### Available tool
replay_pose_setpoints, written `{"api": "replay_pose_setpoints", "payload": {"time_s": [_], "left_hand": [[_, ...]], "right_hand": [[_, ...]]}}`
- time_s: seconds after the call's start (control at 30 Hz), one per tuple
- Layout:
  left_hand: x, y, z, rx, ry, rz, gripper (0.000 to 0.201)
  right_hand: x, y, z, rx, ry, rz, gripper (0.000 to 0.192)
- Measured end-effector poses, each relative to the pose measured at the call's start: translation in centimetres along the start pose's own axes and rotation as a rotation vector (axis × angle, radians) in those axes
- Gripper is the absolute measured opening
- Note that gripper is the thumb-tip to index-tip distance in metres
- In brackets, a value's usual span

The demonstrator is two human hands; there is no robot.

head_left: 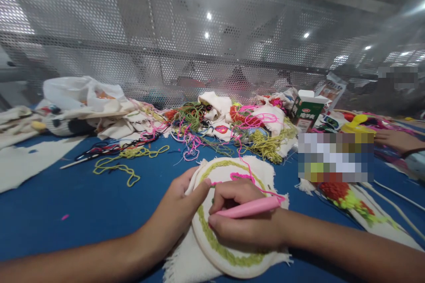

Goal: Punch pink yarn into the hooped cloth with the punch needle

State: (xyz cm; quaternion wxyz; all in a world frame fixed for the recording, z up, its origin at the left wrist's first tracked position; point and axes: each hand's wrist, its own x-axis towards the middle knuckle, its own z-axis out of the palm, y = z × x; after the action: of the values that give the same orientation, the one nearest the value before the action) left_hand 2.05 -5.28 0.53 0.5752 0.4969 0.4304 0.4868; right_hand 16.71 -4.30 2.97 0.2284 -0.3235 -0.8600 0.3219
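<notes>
Embroidery hoop (212, 247) on near centre of blue table (66, 212), cream cloth stretched inside. Left hand (175, 212) curled over left rim, steadying. Right hand (239, 225) closed around pink punch needle (252, 207), pink yarn (245, 177) trailing far. Probably light; rim stiff, best held there; cloth soft, frayed. Green carton (307, 112) far right, print unreadable.

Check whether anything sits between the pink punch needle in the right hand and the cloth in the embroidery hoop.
Nothing visible does. The right hand grips the pink punch needle directly over the cloth in the embroidery hoop; the left hand holds the hoop's left edge, beside the needle. The tip itself is hidden by fingers.
</notes>
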Motion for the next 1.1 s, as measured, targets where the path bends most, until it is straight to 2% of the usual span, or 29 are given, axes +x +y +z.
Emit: {"api": "replay_pose_setpoints", "payload": {"time_s": [0.87, 1.1], "left_hand": [[0.27, -0.11, -0.16, 0.025, -0.001, 0.019, 0.034], [0.24, 0.12, -0.01, 0.005, -0.009, 0.009, 0.035]], "right_hand": [[0.0, -0.25, 0.13, -0.018, 0.011, 0.074, 0.012], [-0.11, 0.05, 0.48, 0.011, 0.031, 0.007, 0.015]]}}
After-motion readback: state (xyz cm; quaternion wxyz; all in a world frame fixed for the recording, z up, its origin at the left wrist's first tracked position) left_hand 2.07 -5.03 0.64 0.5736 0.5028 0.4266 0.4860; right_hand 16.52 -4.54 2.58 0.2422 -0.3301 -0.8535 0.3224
